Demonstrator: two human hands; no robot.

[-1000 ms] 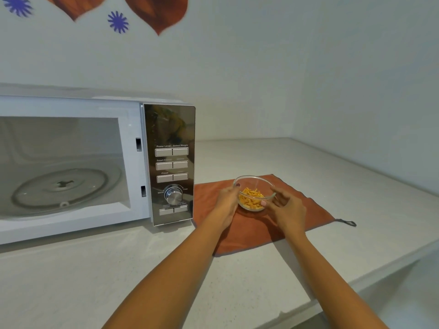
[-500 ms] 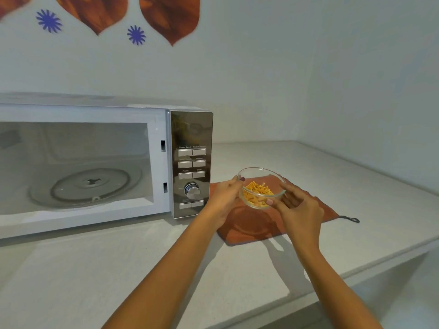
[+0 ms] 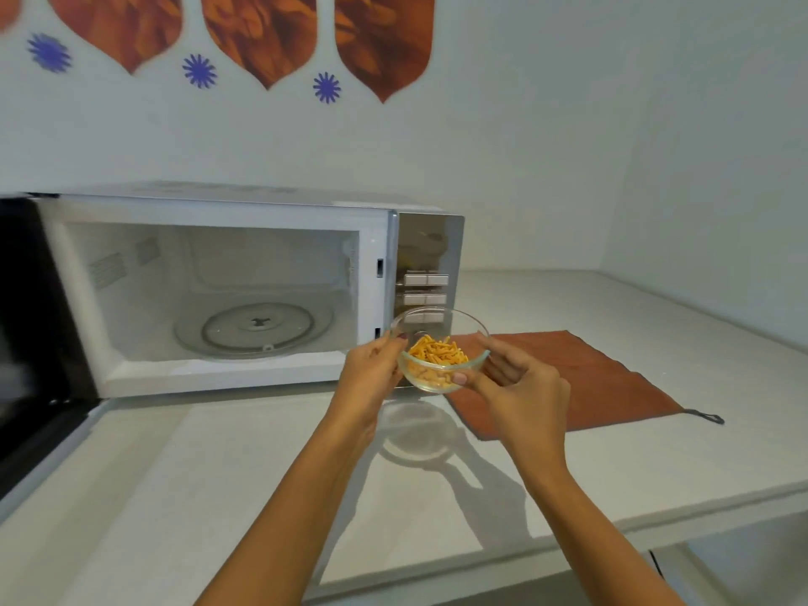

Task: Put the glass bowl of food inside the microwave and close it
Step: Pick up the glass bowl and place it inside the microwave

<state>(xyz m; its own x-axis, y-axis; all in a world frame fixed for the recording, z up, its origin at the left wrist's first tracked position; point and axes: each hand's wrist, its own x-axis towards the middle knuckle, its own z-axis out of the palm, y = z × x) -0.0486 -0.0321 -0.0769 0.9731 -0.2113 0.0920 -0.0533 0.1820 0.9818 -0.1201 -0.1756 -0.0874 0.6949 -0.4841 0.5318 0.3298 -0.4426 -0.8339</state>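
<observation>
While it hangs above the counter, the glass bowl point(image 3: 441, 349) sits gripped between left hand point(image 3: 374, 369) and right hand point(image 3: 520, 382)

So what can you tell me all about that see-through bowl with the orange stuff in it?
The glass bowl is small, round and clear, with a thick rim and a curved bottom. It is about half full of thin orange-yellow sticks of food. It is upright and lifted off the counter, in front of the microwave's control panel, with its shadow on the counter below. The left hand holds its left side and the right hand its right side, thumb tip against the glass near the bottom.
</observation>
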